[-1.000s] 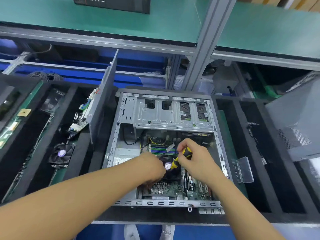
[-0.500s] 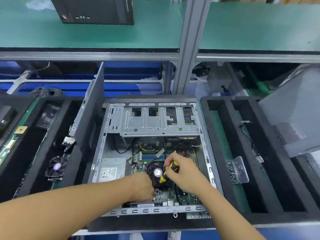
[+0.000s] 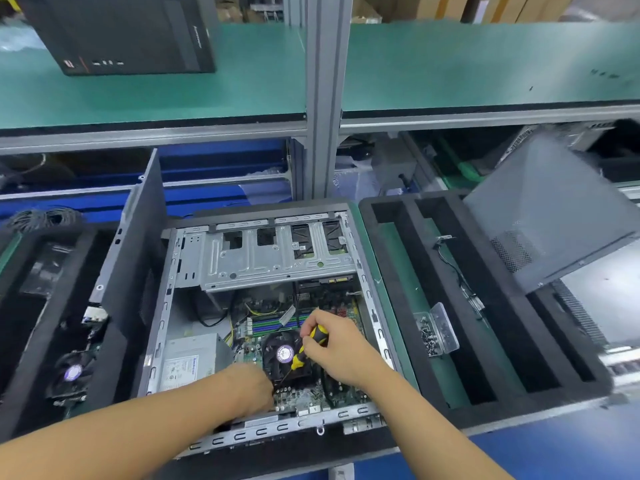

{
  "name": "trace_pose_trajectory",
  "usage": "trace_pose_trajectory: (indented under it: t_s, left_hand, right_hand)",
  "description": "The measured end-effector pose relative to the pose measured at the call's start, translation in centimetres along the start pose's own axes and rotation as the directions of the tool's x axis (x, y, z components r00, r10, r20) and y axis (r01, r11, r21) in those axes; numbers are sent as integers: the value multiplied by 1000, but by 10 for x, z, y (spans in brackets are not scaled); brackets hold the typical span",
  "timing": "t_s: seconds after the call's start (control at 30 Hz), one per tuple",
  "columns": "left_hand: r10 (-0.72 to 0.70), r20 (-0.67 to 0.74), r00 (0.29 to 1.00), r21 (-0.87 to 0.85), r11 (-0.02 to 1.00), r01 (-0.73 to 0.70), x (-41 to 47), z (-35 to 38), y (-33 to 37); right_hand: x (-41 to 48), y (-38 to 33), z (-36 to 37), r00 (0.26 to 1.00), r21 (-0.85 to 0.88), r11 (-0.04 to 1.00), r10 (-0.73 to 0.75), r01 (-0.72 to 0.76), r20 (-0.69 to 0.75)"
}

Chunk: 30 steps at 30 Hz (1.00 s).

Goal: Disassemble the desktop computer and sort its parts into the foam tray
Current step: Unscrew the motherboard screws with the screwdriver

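Open desktop computer [image 3: 263, 317] lies flat btwn foam tray [image 3: 398, 258] sections. Right hand [image 3: 332, 344] fingers wrap the screwdriver [image 3: 306, 348], tip angled at CPU fan [image 3: 284, 355] corner, prob. a mount screw. Left hand [image 3: 247, 389] braces beside it; grip can't tell.

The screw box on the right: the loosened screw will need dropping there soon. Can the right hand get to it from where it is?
Probably yes. The screw box lies open in the foam tray just right of the computer case, nothing over it. The right hand holds the screwdriver, though.
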<state>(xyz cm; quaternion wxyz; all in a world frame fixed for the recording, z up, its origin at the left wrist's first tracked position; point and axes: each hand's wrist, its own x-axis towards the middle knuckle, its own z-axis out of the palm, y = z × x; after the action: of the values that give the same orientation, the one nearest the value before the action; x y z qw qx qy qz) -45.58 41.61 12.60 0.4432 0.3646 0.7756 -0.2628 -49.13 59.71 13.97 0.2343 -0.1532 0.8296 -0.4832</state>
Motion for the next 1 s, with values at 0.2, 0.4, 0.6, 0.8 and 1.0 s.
trace_pose_trajectory:
  t_s: [0.2,0.4,0.6,0.8,1.0]
  left_hand:
    - [34,-136,990,-165,985,-57,-16,-10,-15]
    - [68,-106,992,-683,720,-122,-45,-35,-53]
    - [-42,-511,859,-775,455,-439,-56,-111,-58]
    - [-228,-748,624,-545,748,-379,8,-208,-19]
    - [-182,-569,802,-454,883,-122,123,-273,38]
  right_hand:
    - [-4,-4,-1,1000,-28,1000,-4,4,-1]
    - [-7,-14,-17,999,-128,991,-36,33,-15]
    - [-20,-23,-81,924,-88,995,-80,51,-374]
    - [-53,-3,-142,667,24,999,-8,39,-745]
    - [-101,45,-184,502,112,989,145,-95,-853]
